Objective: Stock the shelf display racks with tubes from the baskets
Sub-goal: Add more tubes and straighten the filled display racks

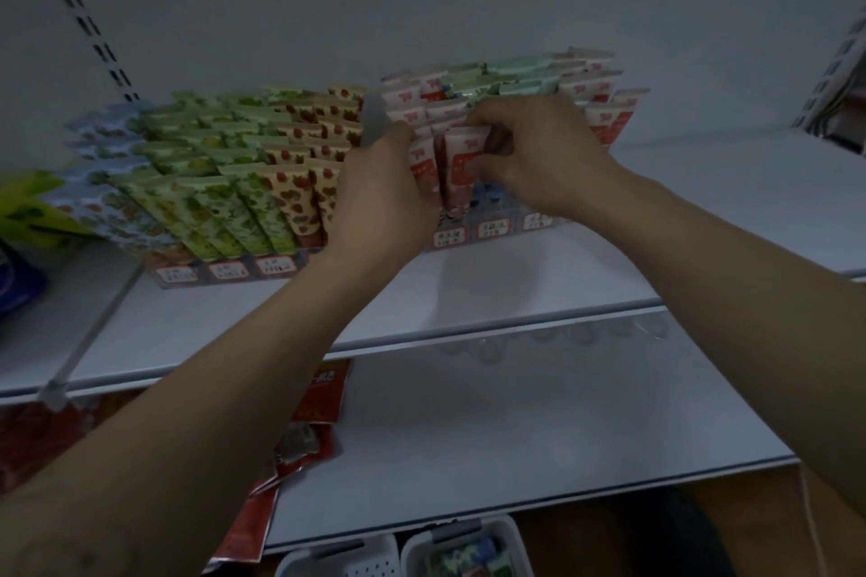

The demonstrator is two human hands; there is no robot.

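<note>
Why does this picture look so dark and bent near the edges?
Head view: dim, flat light with no glare; the wide lens bows the shelf edge; the yellow packet far left is blurred; left hand, right hand and red tubes look sharper.

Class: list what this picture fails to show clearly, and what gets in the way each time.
Head view: label text on the rack front, too small and blurred.
Head view: sides of the red tubes, covered by the left hand and right hand.
Head view: baskets, cut by the bottom edge.
Head view: the left hand's grip, hidden by its own back.
</note>
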